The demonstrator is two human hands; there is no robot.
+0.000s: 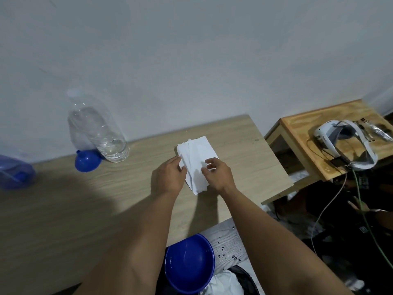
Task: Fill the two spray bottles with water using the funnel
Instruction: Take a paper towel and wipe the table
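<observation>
Funnel [87,161] lies on its side touching clear bottle [96,130], w/ little water inside. Both hands, left [169,177] & right [217,174], pinch white tissues [196,161] right of bottle.

Blue funnel [87,160] lies tipped on the table — touching the clear bottle's [96,129] base.

Both hands meet over a stack of white paper tissues [196,160] on the wooden counter [63,209]. The left hand [169,177] pinches its left edge, the right hand [217,173] its right side, fingers [209,161] curled on top. Far left of the fingers lies a blue funnel [87,160] touching a clear water bottle [100,133]; near the forearms sits a blue bowl [189,262].
</observation>
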